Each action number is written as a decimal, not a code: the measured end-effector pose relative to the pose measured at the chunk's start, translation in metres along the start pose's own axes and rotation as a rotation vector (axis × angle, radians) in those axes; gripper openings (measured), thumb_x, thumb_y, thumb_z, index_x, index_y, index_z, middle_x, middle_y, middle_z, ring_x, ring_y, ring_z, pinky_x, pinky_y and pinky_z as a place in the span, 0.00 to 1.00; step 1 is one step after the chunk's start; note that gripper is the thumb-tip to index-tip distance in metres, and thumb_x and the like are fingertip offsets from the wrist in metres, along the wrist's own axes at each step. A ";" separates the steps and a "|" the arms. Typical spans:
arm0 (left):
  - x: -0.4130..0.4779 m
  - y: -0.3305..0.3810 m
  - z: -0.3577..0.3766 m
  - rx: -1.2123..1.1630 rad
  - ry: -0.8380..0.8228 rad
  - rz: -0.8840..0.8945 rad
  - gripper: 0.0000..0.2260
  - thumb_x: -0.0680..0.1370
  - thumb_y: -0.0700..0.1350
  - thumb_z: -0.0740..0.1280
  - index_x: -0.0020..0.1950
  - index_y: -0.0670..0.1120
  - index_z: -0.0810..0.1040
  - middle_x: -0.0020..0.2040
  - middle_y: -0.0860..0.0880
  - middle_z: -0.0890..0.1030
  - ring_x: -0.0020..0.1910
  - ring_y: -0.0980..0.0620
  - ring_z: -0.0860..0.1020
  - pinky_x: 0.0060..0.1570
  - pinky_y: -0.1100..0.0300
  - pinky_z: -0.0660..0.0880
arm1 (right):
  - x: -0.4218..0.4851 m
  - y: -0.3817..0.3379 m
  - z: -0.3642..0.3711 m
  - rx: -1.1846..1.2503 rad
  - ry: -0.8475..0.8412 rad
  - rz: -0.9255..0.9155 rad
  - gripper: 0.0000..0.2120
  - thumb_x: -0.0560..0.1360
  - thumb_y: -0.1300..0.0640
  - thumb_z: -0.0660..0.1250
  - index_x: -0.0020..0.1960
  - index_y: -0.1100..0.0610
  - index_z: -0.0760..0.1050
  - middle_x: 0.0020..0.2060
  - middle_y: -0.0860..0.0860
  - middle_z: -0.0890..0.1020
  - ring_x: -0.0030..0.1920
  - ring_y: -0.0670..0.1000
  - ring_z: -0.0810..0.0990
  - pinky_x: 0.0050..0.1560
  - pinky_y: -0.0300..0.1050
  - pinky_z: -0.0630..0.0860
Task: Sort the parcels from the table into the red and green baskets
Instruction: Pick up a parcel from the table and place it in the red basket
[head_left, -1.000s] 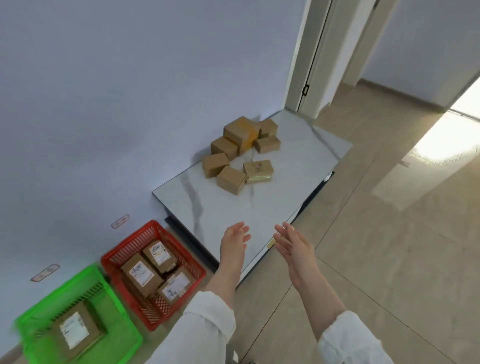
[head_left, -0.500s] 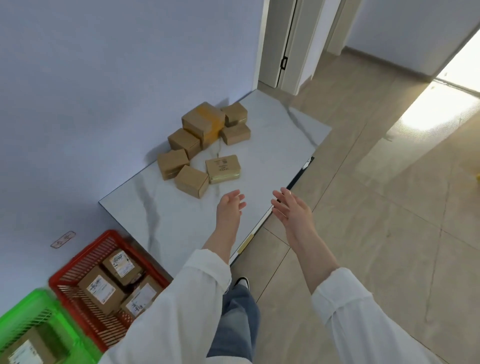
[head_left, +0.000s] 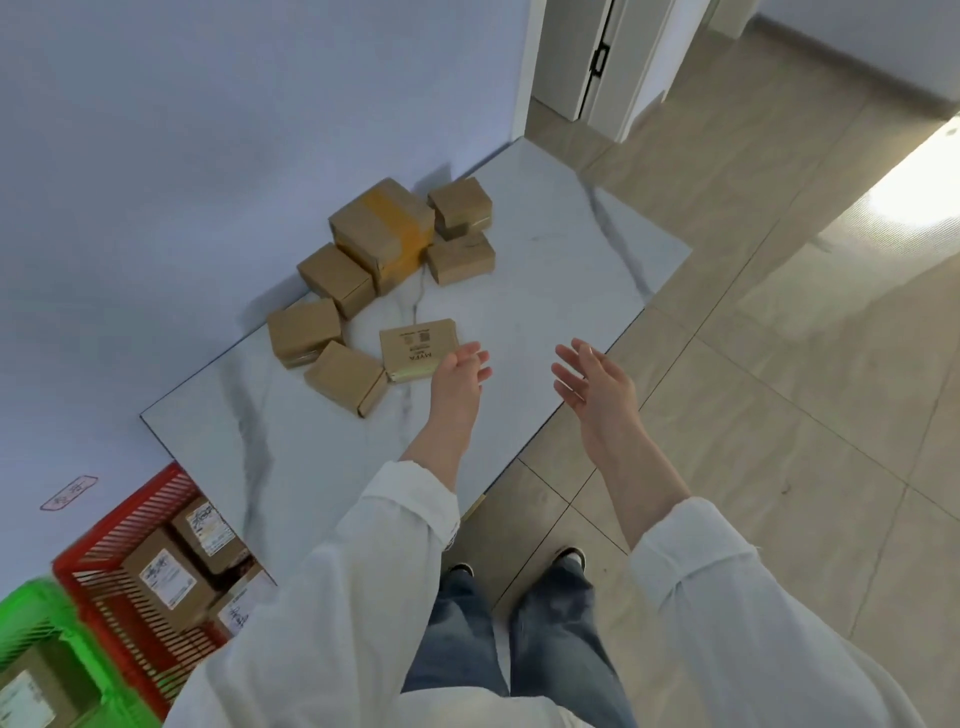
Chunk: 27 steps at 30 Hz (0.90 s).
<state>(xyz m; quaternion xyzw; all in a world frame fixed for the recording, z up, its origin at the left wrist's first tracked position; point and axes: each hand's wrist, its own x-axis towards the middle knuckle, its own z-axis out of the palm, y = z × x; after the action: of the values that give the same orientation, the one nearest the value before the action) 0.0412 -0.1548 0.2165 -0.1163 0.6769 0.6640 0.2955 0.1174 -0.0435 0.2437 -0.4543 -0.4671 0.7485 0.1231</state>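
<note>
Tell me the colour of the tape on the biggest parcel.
Yellow-orange tape on the biggest parcel; head view shows it best.

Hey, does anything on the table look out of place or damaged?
Nothing looks spilled or damaged. The parcels sit in a loose, crooked cluster by the wall; the flat parcel near the left hand shows its print upside down.

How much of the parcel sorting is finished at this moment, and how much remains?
Done: three labelled parcels lie in the red basket, and at least one in the green basket. In hand: nothing; both the left hand and right hand are open, the left beside the flat printed parcel. Left: about seven unsorted parcels on the table.
</note>
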 end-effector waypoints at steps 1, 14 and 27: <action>0.008 0.003 0.007 -0.007 0.020 0.000 0.14 0.81 0.38 0.53 0.64 0.40 0.71 0.61 0.44 0.77 0.52 0.51 0.75 0.52 0.60 0.68 | 0.012 -0.006 0.000 -0.009 -0.007 0.007 0.12 0.80 0.55 0.60 0.60 0.57 0.73 0.52 0.50 0.81 0.56 0.52 0.79 0.59 0.46 0.75; 0.092 0.017 0.101 -0.212 0.298 -0.109 0.13 0.81 0.40 0.55 0.64 0.41 0.71 0.55 0.48 0.76 0.51 0.51 0.76 0.45 0.63 0.71 | 0.168 -0.086 -0.028 -0.248 -0.167 0.059 0.12 0.80 0.56 0.61 0.61 0.59 0.73 0.53 0.51 0.80 0.56 0.52 0.78 0.58 0.44 0.75; 0.165 -0.002 0.028 -0.209 0.594 -0.142 0.08 0.80 0.39 0.59 0.57 0.44 0.73 0.59 0.45 0.76 0.62 0.46 0.73 0.64 0.53 0.66 | 0.241 -0.037 0.079 -0.815 -0.552 -0.014 0.26 0.74 0.49 0.67 0.70 0.52 0.65 0.60 0.47 0.73 0.63 0.48 0.71 0.59 0.42 0.68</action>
<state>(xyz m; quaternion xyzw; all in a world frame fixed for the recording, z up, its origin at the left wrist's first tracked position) -0.0830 -0.0891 0.1249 -0.3818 0.6518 0.6447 0.1172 -0.0887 0.0761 0.1490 -0.2470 -0.7403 0.5963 -0.1879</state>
